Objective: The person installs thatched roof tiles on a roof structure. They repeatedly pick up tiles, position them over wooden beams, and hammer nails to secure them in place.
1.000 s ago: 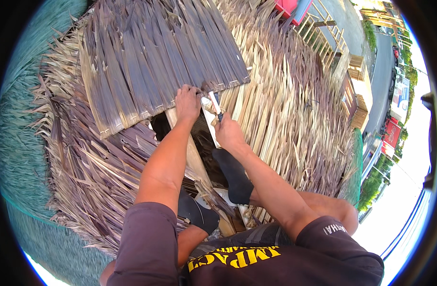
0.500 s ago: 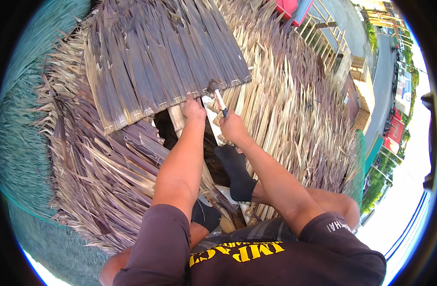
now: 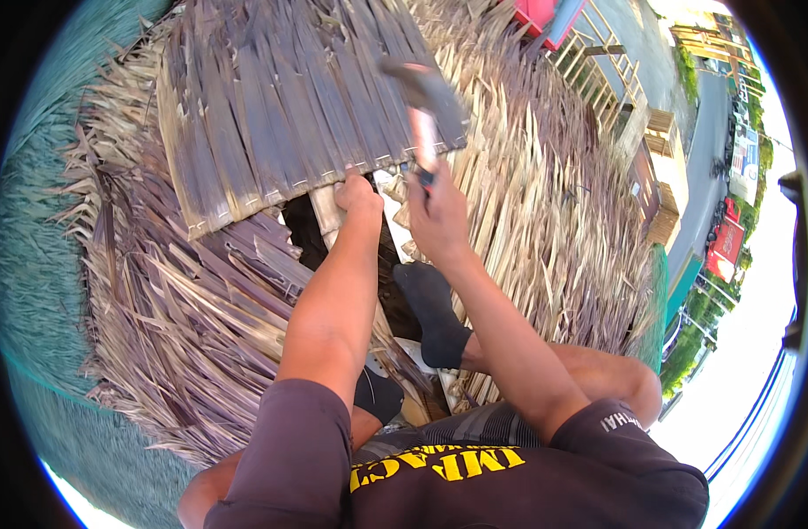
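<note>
A thatched roof (image 3: 545, 212) of dry leaf strips, straw-coloured to purplish brown, is spread around the leaf panel (image 3: 289, 97). Well to the right of the panel, past the roof's edge, a road (image 3: 705, 141) is seen; nearer to it, at upper right, a slatted frame (image 3: 602, 66) is set. To the far left of the panel, the thatch is covered by green netting (image 3: 38, 238).

The panel itself is made of long, dull grey-brown strips laid side by side, slightly curled and split. Its near edge is bound straight and slanted, lower at the left end than at the right.

Just below that edge a dark gap (image 3: 402, 310) is left in the roof, by which a wooden strip (image 3: 325, 213) and a white strip (image 3: 397, 227) are seen running down from under the panel. Farther below the panel, two dark-socked feet are placed: the right foot (image 3: 432, 313) beside the gap, the left foot (image 3: 382, 398) lower, partly hidden by the arm.

Over the panel's right part a hammer (image 3: 422, 128) is raised, its head blurred, its handle wrapped tightly by the right grip (image 3: 441, 216). The left grip (image 3: 360, 196) is held at the near edge of the panel, fingers bent; whether anything is pinched cannot be told. Along that edge, small pale stitches (image 3: 223, 214) are spaced.
</note>
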`<state>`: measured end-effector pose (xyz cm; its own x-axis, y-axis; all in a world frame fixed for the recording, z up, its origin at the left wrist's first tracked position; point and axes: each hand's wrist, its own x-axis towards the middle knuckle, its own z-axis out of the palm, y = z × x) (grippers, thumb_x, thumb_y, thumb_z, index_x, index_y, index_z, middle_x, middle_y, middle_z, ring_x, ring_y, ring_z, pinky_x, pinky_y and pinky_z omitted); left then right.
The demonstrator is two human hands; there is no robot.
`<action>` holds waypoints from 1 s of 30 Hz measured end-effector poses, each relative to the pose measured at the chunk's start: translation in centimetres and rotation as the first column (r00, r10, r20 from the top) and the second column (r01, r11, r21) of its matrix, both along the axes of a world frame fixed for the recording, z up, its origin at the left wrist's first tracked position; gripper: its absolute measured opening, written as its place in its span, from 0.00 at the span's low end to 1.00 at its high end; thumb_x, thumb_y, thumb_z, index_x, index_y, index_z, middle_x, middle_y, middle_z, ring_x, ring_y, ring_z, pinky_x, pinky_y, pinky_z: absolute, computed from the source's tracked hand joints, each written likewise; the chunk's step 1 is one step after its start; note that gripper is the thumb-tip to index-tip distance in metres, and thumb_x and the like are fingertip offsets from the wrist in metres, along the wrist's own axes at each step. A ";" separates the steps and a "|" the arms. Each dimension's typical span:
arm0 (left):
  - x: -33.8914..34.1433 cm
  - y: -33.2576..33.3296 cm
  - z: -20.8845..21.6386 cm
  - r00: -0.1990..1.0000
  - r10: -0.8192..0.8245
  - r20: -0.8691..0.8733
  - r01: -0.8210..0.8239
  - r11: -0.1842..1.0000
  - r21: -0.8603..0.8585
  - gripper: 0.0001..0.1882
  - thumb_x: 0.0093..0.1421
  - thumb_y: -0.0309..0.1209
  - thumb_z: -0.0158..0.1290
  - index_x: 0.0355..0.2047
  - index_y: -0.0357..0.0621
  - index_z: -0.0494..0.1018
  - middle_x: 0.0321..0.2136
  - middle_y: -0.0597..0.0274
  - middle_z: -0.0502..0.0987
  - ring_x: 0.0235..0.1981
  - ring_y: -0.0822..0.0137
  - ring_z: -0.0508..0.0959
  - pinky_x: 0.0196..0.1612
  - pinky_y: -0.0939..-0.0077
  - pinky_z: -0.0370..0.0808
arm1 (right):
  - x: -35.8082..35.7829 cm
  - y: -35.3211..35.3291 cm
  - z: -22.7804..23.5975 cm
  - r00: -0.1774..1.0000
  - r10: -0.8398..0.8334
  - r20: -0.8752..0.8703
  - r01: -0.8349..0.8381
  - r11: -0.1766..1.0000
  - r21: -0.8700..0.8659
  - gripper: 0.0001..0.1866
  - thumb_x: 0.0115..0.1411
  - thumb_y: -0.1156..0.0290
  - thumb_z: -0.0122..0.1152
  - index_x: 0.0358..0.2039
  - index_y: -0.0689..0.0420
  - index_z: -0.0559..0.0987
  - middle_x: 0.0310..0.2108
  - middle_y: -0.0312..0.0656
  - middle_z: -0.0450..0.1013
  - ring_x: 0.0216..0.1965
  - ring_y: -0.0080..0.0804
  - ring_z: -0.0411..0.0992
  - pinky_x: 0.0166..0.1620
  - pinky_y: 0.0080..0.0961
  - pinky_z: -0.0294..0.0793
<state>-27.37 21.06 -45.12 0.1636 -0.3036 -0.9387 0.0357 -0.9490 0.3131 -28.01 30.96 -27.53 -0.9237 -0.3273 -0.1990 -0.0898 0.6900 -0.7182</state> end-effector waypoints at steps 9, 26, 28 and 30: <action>7.8 -1.3 9.1 0.424 -0.904 0.056 0.654 0.263 -0.709 0.10 0.64 0.20 0.51 0.46 0.34 0.75 0.36 0.59 0.82 0.36 0.73 0.81 0.43 0.75 0.78 | -0.6 -2.6 -4.5 0.484 -0.236 0.843 0.372 0.927 0.046 0.09 0.65 0.65 0.58 0.30 0.52 0.69 0.15 0.29 0.61 0.14 0.21 0.60 0.18 0.27 0.61; 12.3 -19.7 9.9 0.419 -0.742 0.523 0.768 -0.018 -0.640 0.08 0.64 0.30 0.56 0.39 0.37 0.76 0.34 0.55 0.81 0.34 0.61 0.82 0.40 0.69 0.77 | 0.1 -11.7 0.6 0.625 0.125 0.771 -0.139 0.989 -0.048 0.17 0.72 0.60 0.50 0.49 0.63 0.70 0.22 0.40 0.68 0.17 0.30 0.67 0.21 0.33 0.70; 13.3 -21.3 8.2 0.234 -0.766 0.599 0.806 -0.192 -0.560 0.08 0.62 0.30 0.57 0.39 0.40 0.76 0.34 0.51 0.81 0.37 0.51 0.81 0.42 0.61 0.76 | -0.2 -12.3 1.5 0.760 0.303 0.575 -0.332 0.942 -0.058 0.18 0.70 0.60 0.49 0.50 0.63 0.71 0.27 0.50 0.76 0.20 0.45 0.74 0.27 0.42 0.75; 14.7 -21.7 6.7 0.119 -0.743 0.659 0.787 -0.334 -0.518 0.09 0.60 0.31 0.58 0.39 0.42 0.77 0.36 0.50 0.80 0.40 0.45 0.79 0.45 0.57 0.75 | 0.3 -13.0 2.2 0.664 0.384 0.641 -0.568 0.817 0.099 0.22 0.69 0.63 0.44 0.56 0.66 0.68 0.37 0.62 0.78 0.34 0.59 0.78 0.41 0.48 0.77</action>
